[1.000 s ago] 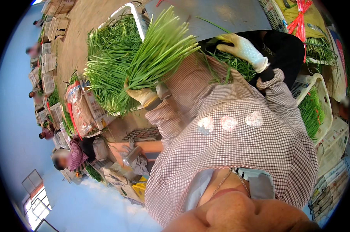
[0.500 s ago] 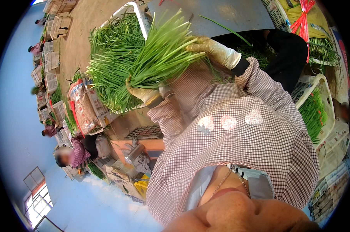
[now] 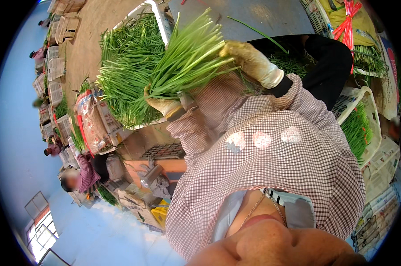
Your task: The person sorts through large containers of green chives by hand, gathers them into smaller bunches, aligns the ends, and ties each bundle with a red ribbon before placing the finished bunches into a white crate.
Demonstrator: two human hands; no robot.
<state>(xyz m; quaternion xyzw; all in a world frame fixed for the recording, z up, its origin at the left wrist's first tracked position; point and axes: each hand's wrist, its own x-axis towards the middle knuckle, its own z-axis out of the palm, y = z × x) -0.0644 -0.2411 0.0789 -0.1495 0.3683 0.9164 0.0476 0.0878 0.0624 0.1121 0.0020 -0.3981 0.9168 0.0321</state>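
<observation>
My left hand (image 3: 165, 106), in a pale, soiled glove, is closed around a thick bunch of garlic chives (image 3: 187, 62). The bunch fans out with its pale stem ends up and to the right. At those ends is my right hand (image 3: 249, 62), also gloved, its fingers curled together against the stems; whatever lies between them is hidden. Below and left of the bunch, a white plastic crate (image 3: 164, 24) is heaped with more loose chives (image 3: 129, 48).
A grey board (image 3: 249, 17) with one loose stalk lies ahead. Crates of chives (image 3: 358, 133) stand at my right, near a bundle of red ties (image 3: 349, 22). A filled sack (image 3: 92, 119) is at the left. Several people work along the blue wall, among them a person in a checked top (image 3: 87, 173).
My right hand has drawn slightly to the right, toward the tips of the stem ends. My left hand keeps its hold on the bunch. The whole view has shifted a little.
</observation>
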